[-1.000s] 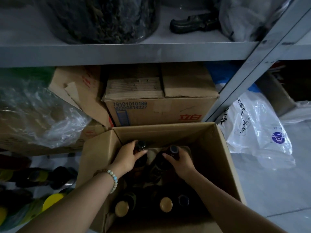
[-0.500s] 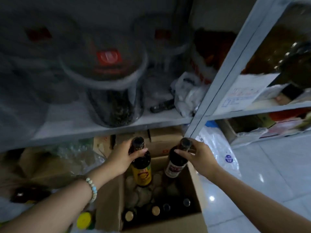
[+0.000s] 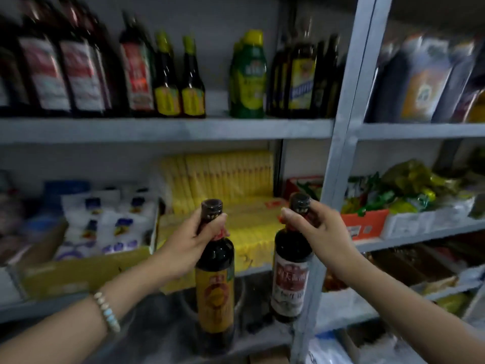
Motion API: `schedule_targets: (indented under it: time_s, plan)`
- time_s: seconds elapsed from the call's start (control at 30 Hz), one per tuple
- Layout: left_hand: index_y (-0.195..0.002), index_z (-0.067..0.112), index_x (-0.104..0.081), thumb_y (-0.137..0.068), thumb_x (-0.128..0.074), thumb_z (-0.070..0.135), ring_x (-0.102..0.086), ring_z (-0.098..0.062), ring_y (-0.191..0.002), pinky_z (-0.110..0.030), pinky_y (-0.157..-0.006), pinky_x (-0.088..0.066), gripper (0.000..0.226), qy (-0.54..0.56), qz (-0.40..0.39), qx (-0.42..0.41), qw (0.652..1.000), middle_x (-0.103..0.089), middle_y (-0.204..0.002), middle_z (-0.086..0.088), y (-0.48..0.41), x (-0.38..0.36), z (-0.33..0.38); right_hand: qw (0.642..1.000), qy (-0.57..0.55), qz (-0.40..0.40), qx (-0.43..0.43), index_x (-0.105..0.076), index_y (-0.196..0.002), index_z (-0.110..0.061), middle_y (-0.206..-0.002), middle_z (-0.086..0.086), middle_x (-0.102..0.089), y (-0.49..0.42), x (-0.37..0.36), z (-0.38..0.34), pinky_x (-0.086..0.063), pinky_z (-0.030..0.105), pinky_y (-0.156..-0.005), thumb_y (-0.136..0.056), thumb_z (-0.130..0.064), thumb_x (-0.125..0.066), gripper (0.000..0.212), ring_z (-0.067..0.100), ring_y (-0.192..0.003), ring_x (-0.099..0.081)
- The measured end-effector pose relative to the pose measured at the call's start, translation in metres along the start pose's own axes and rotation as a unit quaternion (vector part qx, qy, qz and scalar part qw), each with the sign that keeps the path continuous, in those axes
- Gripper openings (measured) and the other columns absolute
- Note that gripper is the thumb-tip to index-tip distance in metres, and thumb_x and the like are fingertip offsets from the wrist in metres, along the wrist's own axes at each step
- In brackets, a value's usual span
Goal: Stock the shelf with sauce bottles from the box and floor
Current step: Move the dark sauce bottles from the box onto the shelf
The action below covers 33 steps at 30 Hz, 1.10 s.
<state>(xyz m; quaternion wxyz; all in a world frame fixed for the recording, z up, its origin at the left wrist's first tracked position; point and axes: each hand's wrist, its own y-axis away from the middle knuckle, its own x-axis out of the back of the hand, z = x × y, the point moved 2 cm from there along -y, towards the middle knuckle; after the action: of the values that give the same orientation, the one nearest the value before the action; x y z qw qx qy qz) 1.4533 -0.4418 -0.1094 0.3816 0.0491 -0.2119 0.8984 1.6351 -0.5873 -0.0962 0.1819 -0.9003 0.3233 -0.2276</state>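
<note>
Dim storeroom; grey metal shelving (image 3: 168,128), slanted upright post (image 3: 343,143), pale back wall (image 3: 231,19).

Grey metal shelving (image 3: 168,131), several tiers, stocked.
Upper tier: upright dark sauce bottles (image 3: 63,72), one green bottle (image 3: 248,77). Middle tier: yellow packets (image 3: 223,179), a box of white bags (image 3: 105,227), possibly salt; view blurred.

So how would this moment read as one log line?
left hand: holds yellow-label sauce bottle | right hand: holds red-label sauce bottle | both by neck, unshelved
</note>
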Motion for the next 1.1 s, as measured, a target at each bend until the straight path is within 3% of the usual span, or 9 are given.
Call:
schedule_targets:
  time_s: [0.1,0.23,0.43,0.6,0.77,0.87,0.93,1.03,1.1]
  plan:
    - [-0.089,0.01,-0.051,-0.089,-0.046,0.028,-0.061,-0.008,-0.068,-0.019,-0.069,-0.05,0.019,0.01,0.016,-0.058,0.998,-0.06,-0.077,-0.006,-0.002,0.047,0.093,0.998,-0.024,0.027,0.059,-0.068,-0.078,-0.018,-0.073,-0.009,-0.073,-0.029,-0.005,-0.093,-0.048,0.01,-0.06,-0.074,-0.047,-0.064,0.029,0.001,-0.069,-0.068]
    - [-0.088,0.005,-0.052,-0.091,-0.044,0.03,-0.064,-0.01,-0.062,-0.015,-0.06,-0.051,0.026,0.028,0.059,-0.09,0.994,-0.06,-0.076,-0.013,0.0,0.111,0.184,0.991,-0.086,0.039,0.095,-0.068,-0.08,-0.01,-0.073,-0.001,-0.074,-0.061,-0.02,-0.185,-0.052,0.015,-0.061,-0.073,-0.045,-0.064,0.036,0.008,-0.069,-0.07]
    - [-0.081,0.013,-0.06,-0.079,-0.047,0.054,-0.069,-0.012,-0.07,-0.019,-0.064,-0.053,0.043,-0.034,0.116,-0.125,0.985,-0.071,-0.073,-0.001,0.011,0.196,0.26,0.977,-0.125,0.011,0.175,-0.069,-0.076,-0.008,-0.072,0.006,-0.073,-0.098,-0.062,-0.282,-0.053,0.018,-0.059,-0.08,-0.04,-0.065,0.033,0.01,-0.065,-0.069]
    - [-0.088,0.014,-0.063,-0.069,-0.052,0.068,-0.069,-0.018,-0.081,-0.03,-0.075,-0.052,0.058,-0.053,0.189,-0.118,0.973,-0.071,-0.083,-0.006,0.021,0.256,0.28,0.962,-0.188,-0.013,0.195,-0.067,-0.072,-0.011,-0.067,0.008,-0.07,-0.122,-0.111,-0.327,-0.052,0.027,-0.059,-0.083,-0.041,-0.065,0.032,0.014,-0.064,-0.065]
    - [-0.088,0.015,-0.063,-0.072,-0.054,0.061,-0.07,-0.014,-0.072,-0.026,-0.067,-0.053,0.049,-0.017,0.233,-0.103,0.967,-0.07,-0.075,-0.001,0.028,0.311,0.276,0.959,-0.225,-0.066,0.161,-0.067,-0.078,-0.012,-0.081,0.013,-0.072,-0.144,-0.176,-0.356,-0.057,0.039,-0.073,-0.082,-0.051,-0.062,0.039,0.028,-0.079,-0.07]
    - [-0.087,0.014,-0.064,-0.073,-0.057,0.058,-0.069,-0.016,-0.072,-0.03,-0.071,-0.055,0.046,-0.008,0.233,-0.102,0.967,-0.069,-0.076,-0.004,0.026,0.352,0.266,0.952,-0.232,-0.088,0.177,-0.066,-0.082,-0.008,-0.084,0.018,-0.071,-0.155,-0.215,-0.372,-0.058,0.036,-0.069,-0.084,-0.05,-0.062,0.042,0.027,-0.076,-0.071]
    - [-0.087,0.015,-0.064,-0.071,-0.057,0.059,-0.07,-0.014,-0.07,-0.026,-0.066,-0.055,0.046,-0.008,0.238,-0.102,0.966,-0.07,-0.074,-0.003,0.023,0.383,0.258,0.951,-0.234,-0.091,0.182,-0.065,-0.082,-0.009,-0.085,0.021,-0.07,-0.164,-0.242,-0.379,-0.058,0.035,-0.069,-0.085,-0.048,-0.061,0.04,0.027,-0.075,-0.07]
    - [-0.089,0.017,-0.064,-0.07,-0.057,0.062,-0.07,-0.013,-0.07,-0.023,-0.063,-0.052,0.049,-0.014,0.237,-0.108,0.965,-0.072,-0.074,-0.001,0.016,0.432,0.251,0.952,-0.241,-0.082,0.172,-0.065,-0.085,-0.008,-0.088,0.023,-0.068,-0.18,-0.283,-0.391,-0.056,0.046,-0.079,-0.085,-0.047,-0.061,0.039,0.038,-0.085,-0.068]
    - [-0.088,0.016,-0.064,-0.07,-0.056,0.061,-0.07,-0.013,-0.07,-0.021,-0.06,-0.053,0.05,-0.017,0.226,-0.121,0.967,-0.072,-0.074,-0.002,0.008,0.462,0.248,0.952,-0.245,-0.075,0.168,-0.063,-0.083,-0.009,-0.085,0.022,-0.067,-0.192,-0.309,-0.397,-0.056,0.045,-0.078,-0.085,-0.045,-0.062,0.036,0.036,-0.079,-0.068]
